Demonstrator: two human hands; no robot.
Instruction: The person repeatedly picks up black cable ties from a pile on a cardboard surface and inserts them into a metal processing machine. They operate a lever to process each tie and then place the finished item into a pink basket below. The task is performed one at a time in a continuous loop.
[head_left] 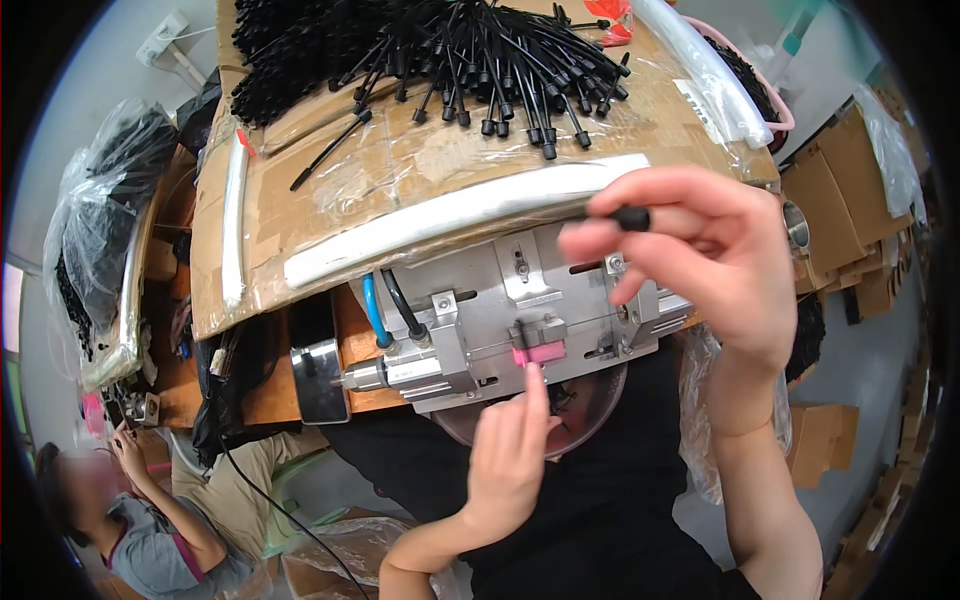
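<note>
My right hand (730, 265) is raised over the right side of a metal fixture (480, 290). Its thumb and fingers pinch a thin black rod with a thick cap (632, 218); most of the rod is hidden or blurred. My left hand (505, 460) is at the fixture's front edge and holds nothing. Its index finger is stretched out, its tip at a small pink block (540, 353) in the middle of the fixture, while the other fingers are loosely curled. A dark, thin piece (521, 338) stands by the pink block.
Behind the fixture, a taped cardboard surface (270, 215) bears a heap of black capped rods (490, 75). One loose rod (330, 150) lies apart. Blue and black hoses (375, 312) enter the fixture beside a phone (320, 378). A clear bowl (600, 405) sits below. Another person (160, 530) sits at lower left.
</note>
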